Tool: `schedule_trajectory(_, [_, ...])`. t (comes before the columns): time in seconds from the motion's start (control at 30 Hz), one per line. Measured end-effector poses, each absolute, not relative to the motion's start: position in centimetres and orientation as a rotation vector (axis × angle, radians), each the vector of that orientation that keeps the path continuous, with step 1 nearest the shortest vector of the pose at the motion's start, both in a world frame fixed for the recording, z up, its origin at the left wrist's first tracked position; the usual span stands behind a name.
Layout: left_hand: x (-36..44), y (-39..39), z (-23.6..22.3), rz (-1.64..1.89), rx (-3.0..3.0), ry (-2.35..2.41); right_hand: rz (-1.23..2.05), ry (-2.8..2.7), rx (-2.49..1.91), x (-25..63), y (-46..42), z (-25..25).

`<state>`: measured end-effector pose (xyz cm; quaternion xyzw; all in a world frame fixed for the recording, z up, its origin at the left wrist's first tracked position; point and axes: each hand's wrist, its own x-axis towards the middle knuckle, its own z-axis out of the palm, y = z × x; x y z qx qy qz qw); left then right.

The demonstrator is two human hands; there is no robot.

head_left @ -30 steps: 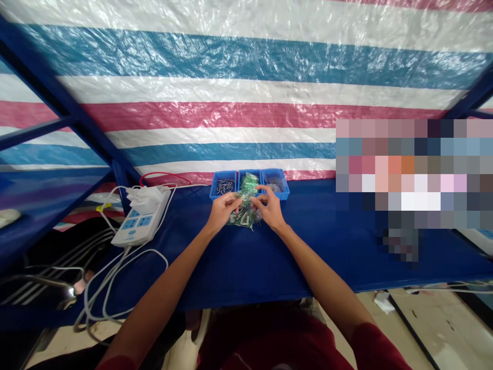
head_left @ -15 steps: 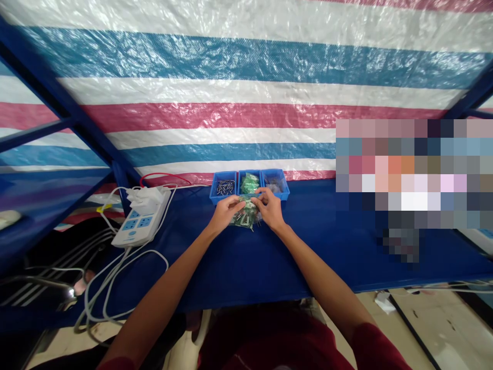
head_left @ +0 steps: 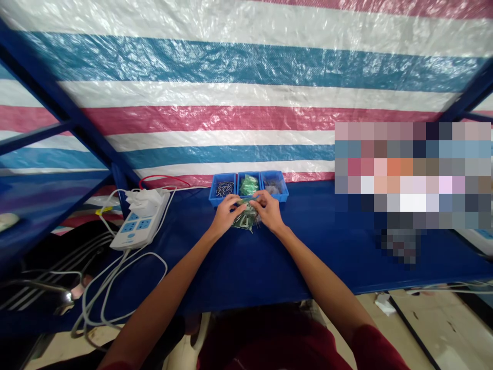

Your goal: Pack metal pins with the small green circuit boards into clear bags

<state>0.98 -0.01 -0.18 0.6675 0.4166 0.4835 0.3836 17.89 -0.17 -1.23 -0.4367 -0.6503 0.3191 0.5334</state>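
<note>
Before red, white and blue striped plastic sheeting, over a blue tabletop, see a clear, green-tinted plastic bag of small metallic pieces, clamped near its upper edge in left hand and right hand. Best hold that edge level, against spilling. Just beyond, find three open blue plastic bins.

On the strip I see white plugs; in front of it loop cables, behind it a red wire, farther behind the striped tarp.
</note>
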Motion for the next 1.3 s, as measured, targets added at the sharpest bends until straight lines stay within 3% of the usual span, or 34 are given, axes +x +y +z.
schedule_trajectory(0.2, [0.8,0.0,-0.1,1.346,1.470,1.018,0.697,-1.617,-0.896,17.9,-0.8,-0.3])
schedule_trajectory(0.33, [0.4,0.2,0.2,1.304,1.600,0.976,0.612,-1.619,-0.931,17.9,-0.4,-0.6])
schedule_trajectory(0.5, [0.1,0.3,0.3,1.223,1.817,0.979,0.733,-1.568,-0.990,18.0,-0.2,-1.1])
schedule_trajectory(0.67, [0.1,0.2,0.0,1.255,1.846,1.011,0.586,-1.575,-1.014,17.9,-0.3,-0.7])
schedule_trajectory(1.1, [0.8,0.2,0.6,1.279,1.316,0.868,0.569,-1.673,-0.856,18.2,-0.1,-0.8])
schedule_trajectory(1.3, [0.6,0.2,0.8,1.313,1.571,0.996,0.604,-1.602,-1.017,18.2,0.0,-1.0])
